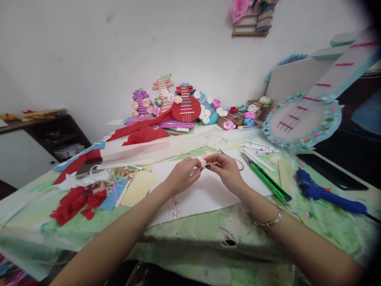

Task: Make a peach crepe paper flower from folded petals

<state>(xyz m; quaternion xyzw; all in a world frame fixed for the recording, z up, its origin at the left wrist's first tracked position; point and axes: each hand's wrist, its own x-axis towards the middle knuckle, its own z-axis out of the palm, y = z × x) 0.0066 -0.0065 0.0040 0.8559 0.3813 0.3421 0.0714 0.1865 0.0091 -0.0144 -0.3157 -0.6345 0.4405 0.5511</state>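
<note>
My left hand [182, 174] and my right hand [225, 169] meet over a white sheet of paper [205, 194] on the table. Between their fingertips both pinch a small cream-coloured strip [204, 163], which may be paper or foam. Each hand's fingers are closed on this strip. A silver bangle [270, 221] sits on my right wrist. A green utility knife [266, 179] lies just right of my right hand, and scissors [238, 162] are partly hidden behind that hand.
A blue glue gun [327, 194] lies at the right. Red paper scraps [77, 201] and a yellow card [138, 187] lie at the left. Small craft guitars with paper flowers [186, 104] line the wall. A large white guitar model [303, 117] leans at the back right.
</note>
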